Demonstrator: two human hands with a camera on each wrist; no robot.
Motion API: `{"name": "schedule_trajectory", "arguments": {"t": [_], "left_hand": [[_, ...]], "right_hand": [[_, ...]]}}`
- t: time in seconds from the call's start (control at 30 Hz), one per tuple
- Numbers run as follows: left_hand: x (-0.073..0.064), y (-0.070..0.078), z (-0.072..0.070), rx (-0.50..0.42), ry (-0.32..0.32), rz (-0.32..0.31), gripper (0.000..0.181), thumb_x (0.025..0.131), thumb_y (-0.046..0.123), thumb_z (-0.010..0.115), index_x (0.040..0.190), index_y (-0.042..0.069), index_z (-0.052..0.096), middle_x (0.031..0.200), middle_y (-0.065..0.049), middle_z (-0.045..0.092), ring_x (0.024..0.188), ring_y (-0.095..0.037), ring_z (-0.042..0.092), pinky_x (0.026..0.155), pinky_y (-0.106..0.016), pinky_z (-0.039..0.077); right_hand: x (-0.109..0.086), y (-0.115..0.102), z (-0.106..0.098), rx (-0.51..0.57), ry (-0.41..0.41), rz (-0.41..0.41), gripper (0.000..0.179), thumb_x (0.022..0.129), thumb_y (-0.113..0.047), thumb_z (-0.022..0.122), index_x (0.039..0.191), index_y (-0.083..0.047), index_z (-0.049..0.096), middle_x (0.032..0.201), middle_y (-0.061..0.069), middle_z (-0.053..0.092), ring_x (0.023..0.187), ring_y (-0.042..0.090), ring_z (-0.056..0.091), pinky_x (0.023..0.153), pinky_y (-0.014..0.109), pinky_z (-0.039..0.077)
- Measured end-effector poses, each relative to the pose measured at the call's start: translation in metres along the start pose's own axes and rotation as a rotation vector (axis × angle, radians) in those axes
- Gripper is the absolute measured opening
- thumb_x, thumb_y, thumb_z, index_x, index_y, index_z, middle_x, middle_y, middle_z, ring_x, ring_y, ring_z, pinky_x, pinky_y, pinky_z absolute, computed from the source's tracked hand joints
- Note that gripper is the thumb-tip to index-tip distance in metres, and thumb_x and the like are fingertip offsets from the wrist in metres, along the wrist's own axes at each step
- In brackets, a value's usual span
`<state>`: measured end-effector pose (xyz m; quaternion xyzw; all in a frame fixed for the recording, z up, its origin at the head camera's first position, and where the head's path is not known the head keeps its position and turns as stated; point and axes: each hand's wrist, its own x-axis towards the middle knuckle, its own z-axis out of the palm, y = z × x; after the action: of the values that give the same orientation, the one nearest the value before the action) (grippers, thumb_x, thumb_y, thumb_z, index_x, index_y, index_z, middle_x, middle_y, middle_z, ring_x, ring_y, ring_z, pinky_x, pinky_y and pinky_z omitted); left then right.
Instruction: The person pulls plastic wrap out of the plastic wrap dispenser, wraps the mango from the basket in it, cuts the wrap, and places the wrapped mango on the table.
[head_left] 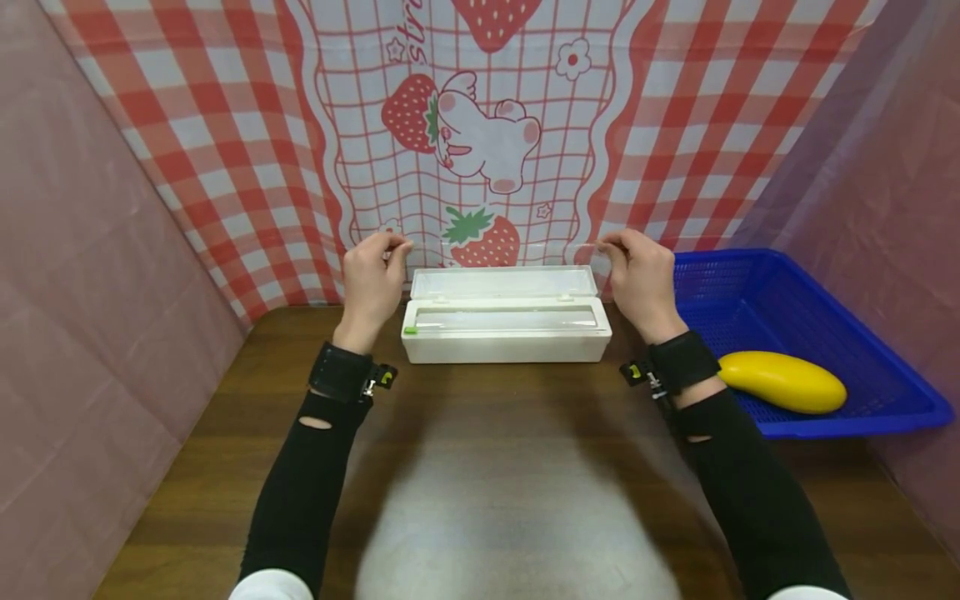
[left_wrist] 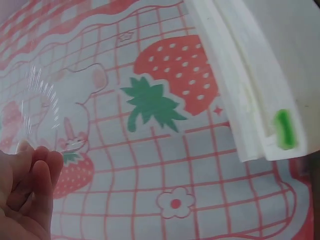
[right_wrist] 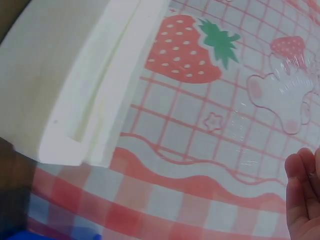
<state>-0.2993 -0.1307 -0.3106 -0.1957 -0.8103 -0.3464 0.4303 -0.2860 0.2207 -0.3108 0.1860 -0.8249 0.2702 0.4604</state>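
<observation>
A white cling film dispenser [head_left: 506,348] stands on the table, its clear lid [head_left: 502,282] raised at the back. A green slider [head_left: 410,331] sits at its left end. Clear cling film [left_wrist: 40,95] stretches between the hands beyond the dispenser, showing as glints in both wrist views. My left hand [head_left: 371,279] pinches the film between thumb and fingers, up and left of the dispenser. On the other side my right hand [head_left: 643,279] pinches the film's right part. Most of the film is too transparent to follow in the head view.
At the right, a blue plastic basket [head_left: 885,342] holds a long, smooth yellow fruit-like thing [head_left: 783,382], close to the right forearm. A red-and-white strawberry cloth [head_left: 480,142] hangs behind the table [head_left: 487,467]. Pink cloth [head_left: 112,267] hangs at both sides.
</observation>
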Motion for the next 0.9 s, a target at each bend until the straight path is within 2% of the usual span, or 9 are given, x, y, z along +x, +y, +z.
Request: {"name": "schedule_trajectory", "arguments": {"t": [0.17,0.27,0.5,0.7,0.9], "left_hand": [[0.006,0.005,-0.005,-0.028,0.032,-0.008,0.023,0.089,0.026,0.058,0.087,0.005,0.066,0.084,-0.006,0.065,0.079,-0.015,0.06,0.061,-0.031,0.044],[0.008,0.009,-0.008,-0.037,0.051,0.008,0.021,0.089,0.025,0.059,0.088,0.005,0.067,0.083,-0.007,0.064,0.077,-0.016,0.06,0.06,-0.029,0.043],[0.011,0.022,-0.019,-0.066,0.081,0.036,0.027,0.089,0.031,0.057,0.089,0.007,0.067,0.085,-0.004,0.065,0.078,-0.012,0.058,0.062,-0.028,0.044],[0.014,0.035,-0.031,-0.128,0.136,0.086,0.019,0.087,0.025,0.06,0.088,0.008,0.069,0.083,-0.002,0.065,0.071,-0.009,0.057,0.063,-0.026,0.048],[0.017,0.052,-0.043,-0.123,0.194,0.156,0.011,0.084,0.014,0.063,0.085,0.003,0.067,0.081,-0.007,0.065,0.068,-0.012,0.057,0.061,-0.025,0.047]], "right_hand": [[0.007,-0.008,-0.005,0.015,0.058,-0.005,0.02,0.09,-0.022,0.057,0.087,-0.004,0.066,0.081,0.009,0.066,0.068,0.019,0.057,0.062,0.038,0.044],[0.01,-0.013,-0.009,0.021,0.076,-0.002,0.022,0.09,-0.024,0.057,0.088,-0.005,0.067,0.082,0.008,0.066,0.07,0.019,0.059,0.063,0.038,0.044],[0.012,-0.02,-0.02,0.02,0.104,-0.031,0.023,0.092,-0.023,0.053,0.09,-0.004,0.067,0.085,0.008,0.067,0.078,0.018,0.061,0.072,0.035,0.047],[0.014,-0.031,-0.029,0.043,0.153,-0.026,0.022,0.091,-0.023,0.055,0.091,-0.004,0.068,0.087,0.006,0.067,0.079,0.017,0.06,0.072,0.03,0.045],[0.016,-0.042,-0.041,0.058,0.188,-0.039,0.022,0.092,-0.023,0.055,0.092,-0.005,0.068,0.09,0.003,0.068,0.081,0.014,0.061,0.074,0.027,0.044]]}}
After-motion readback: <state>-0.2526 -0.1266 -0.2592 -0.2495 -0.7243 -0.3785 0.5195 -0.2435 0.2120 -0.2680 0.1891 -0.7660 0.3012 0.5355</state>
